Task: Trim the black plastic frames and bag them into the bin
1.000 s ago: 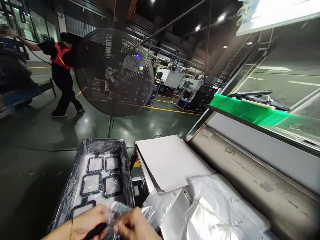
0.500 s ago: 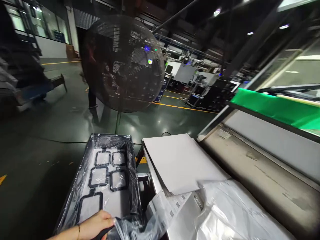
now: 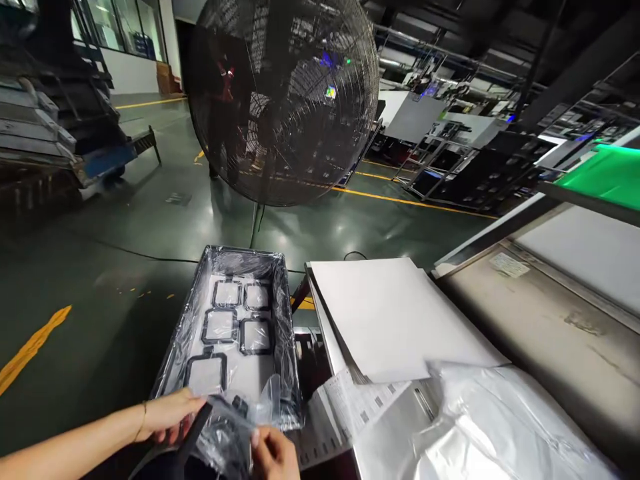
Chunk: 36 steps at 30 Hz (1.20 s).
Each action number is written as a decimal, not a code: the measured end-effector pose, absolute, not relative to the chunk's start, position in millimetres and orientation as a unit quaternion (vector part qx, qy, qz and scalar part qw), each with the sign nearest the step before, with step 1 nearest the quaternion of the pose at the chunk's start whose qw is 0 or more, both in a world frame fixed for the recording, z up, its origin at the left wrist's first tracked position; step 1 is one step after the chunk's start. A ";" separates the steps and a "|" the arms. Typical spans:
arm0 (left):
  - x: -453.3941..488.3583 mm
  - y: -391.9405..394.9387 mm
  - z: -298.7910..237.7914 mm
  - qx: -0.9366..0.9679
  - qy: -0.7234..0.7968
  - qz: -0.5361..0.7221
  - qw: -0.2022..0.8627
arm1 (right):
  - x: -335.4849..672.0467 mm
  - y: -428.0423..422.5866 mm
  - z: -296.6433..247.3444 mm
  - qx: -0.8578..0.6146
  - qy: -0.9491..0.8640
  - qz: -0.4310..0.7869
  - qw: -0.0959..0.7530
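Note:
My left hand (image 3: 173, 412), wearing a thin bracelet, is closed around a dark strip of a black frame (image 3: 196, 428) at the bottom of the view. Clear plastic film (image 3: 225, 437), apparently a bag, lies crumpled beside and partly over the frame. The film's right side is pinched in my right hand (image 3: 274, 453). Just beyond my hands stands a long black bin (image 3: 291, 333) lined with clear plastic. Several black square frames (image 3: 221, 325) with pale centres rest in it on a white sheet. The lower part of the held frame is hidden.
Right of the bin, white sheets (image 3: 380, 313) lie on a table, with printed paper (image 3: 345, 400) and silvery plastic (image 3: 490, 427) nearer. A large caged fan (image 3: 285, 100) stands ahead. A cable (image 3: 150, 255) crosses the floor. A sloped, stained panel (image 3: 560, 300) borders the right.
My right hand has come into view and now pinches the plastic. The left hand still grips the dark piece, now a little lower left of the film. The view has shifted slightly.

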<state>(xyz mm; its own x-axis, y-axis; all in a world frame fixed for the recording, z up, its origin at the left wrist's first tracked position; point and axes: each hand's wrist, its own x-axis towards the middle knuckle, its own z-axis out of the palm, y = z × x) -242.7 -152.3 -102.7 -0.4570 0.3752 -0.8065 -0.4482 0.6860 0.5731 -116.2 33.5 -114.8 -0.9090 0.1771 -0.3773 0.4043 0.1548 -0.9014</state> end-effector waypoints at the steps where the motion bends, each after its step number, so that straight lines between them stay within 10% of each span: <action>1: -247.4 -151.6 -101.2 -0.020 0.751 0.396 0.529 | -124.3 38.8 -115.9 0.199 0.762 -0.607 0.102; 22: -342.7 -119.9 -102.6 -0.003 0.742 0.376 0.555 | -256.2 87.0 -81.0 0.172 0.964 -0.168 0.116; 36: -339.0 -132.7 -69.8 0.012 0.679 0.506 0.532 | -259.4 95.0 -79.9 0.151 0.943 -0.297 0.021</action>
<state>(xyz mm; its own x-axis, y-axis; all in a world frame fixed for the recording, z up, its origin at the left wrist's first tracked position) -339.0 -132.7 -69.8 -0.4337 0.5551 -0.7098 -0.5224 0.4869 0.7000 -259.4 95.0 -79.9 -0.9538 0.2713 -0.1291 0.2963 0.7778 -0.5543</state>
